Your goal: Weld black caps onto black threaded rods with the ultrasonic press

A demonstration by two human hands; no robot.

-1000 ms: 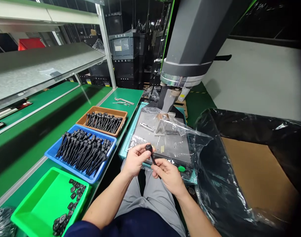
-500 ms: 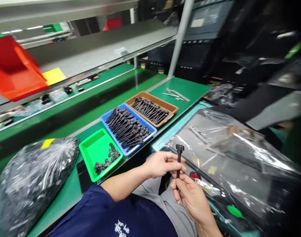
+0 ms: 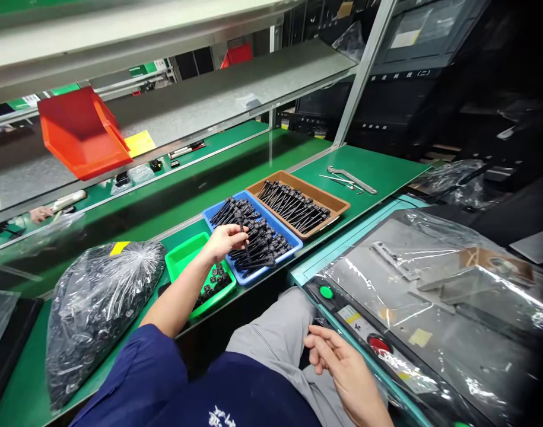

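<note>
My left hand (image 3: 224,240) reaches over the near end of the blue tray (image 3: 293,244), which is full of long black bolts (image 3: 262,237). Its fingers are pinched round one black bolt (image 3: 241,224) just above the pile. My right hand (image 3: 342,365) hovers over my lap beside the machine's front edge, fingers loosely spread and holding nothing. A brown tray (image 3: 340,206) with more black bolts lies beyond the blue one. On the near side a green tray (image 3: 182,258) holds small black nuts (image 3: 213,281).
A machine plate under clear plastic film (image 3: 431,284) sits at right, with a green button (image 3: 326,292) and a red button (image 3: 378,344) on its front. A plastic bag of black parts (image 3: 97,302) lies at left. Metal tools (image 3: 351,178) lie past the trays; a red bin (image 3: 82,130) sits on the shelf.
Both hands held one black bolt in front of the machine. Now my left hand has carried it left over the blue tray and my right hand has let go. The view swung left.
</note>
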